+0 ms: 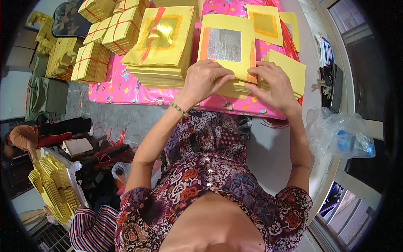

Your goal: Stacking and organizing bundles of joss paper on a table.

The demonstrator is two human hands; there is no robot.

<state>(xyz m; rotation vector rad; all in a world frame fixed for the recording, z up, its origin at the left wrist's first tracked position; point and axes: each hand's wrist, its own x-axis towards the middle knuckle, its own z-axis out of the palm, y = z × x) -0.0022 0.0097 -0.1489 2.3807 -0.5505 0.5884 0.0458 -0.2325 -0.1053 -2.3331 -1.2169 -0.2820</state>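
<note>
A yellow paper sheet (237,67) with a silver foil square and orange side bands lies on top of a paper stack (231,90) at the table's near edge. My left hand (204,80) pinches its near edge left of the middle, with a beaded bracelet on the wrist. At the near right corner, my right hand (273,82) grips the same sheet between thumb and fingers. The near edge looks slightly raised or folded. A thick stack of gold-foil paper (161,35) stands just left of my left hand. Several loose yellow sheets (291,73) lie beyond my right hand.
Bundles tied with red string (90,62) fill the back left of the pink table (168,95). Red strings (289,40) hang at its right side. More folded yellow paper (56,185) is at lower left. A clear plastic bag (340,134) sits at right.
</note>
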